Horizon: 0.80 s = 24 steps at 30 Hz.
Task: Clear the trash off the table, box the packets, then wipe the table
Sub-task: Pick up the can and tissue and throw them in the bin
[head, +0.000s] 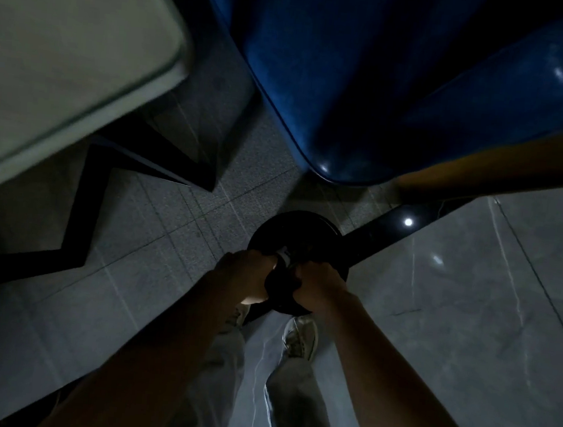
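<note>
A round black trash bin [297,227] stands on the floor just ahead of my feet. Both my hands are over its near rim. My left hand [245,273] is closed, with a small white piece of trash [283,255] at its fingertips above the bin's mouth. My right hand [318,282] is clenched on dark material, seemingly the black bin bag [281,287], bunched between the two hands. The light is dim, and the bin's contents are hidden. A corner of the pale table [65,54] shows at the upper left.
A blue upholstered seat [354,82] fills the top centre and right, close behind the bin. The table's black zigzag leg [98,175] runs across the grey tiled floor at left. My light trousers and sneakers [301,337] are directly below the hands.
</note>
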Available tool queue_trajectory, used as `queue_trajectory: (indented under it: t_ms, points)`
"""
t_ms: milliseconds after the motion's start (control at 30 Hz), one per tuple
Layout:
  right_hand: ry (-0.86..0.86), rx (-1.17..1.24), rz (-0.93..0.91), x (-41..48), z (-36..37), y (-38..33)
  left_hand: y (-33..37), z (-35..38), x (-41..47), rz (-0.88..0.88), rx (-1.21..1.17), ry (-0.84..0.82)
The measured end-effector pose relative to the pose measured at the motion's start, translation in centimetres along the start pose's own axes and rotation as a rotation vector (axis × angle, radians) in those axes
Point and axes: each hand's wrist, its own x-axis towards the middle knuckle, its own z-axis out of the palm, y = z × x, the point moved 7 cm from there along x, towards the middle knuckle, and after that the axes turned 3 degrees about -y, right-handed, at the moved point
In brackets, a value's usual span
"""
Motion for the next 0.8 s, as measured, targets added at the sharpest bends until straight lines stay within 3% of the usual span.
queue_trajectory:
  t_ms: [400, 600, 800]
  points:
    - [-0.126, -0.119, -0.055, -18.4, -4.9, -4.2, 2.8, -3.0, -17.6, -0.151, -0.228, 0.086]
    - [-0.111, -0.2, -0.123, -29.7, -7.4, -7.6, 4.9, -6.2, -29.8, -0.164, -0.455, 0.259]
    - [-0.051, -0.301, -0.139, -37.4, -9.0, -12.1, 3.5, -7.4, -40.1, -0.209, -0.504, 0.427]
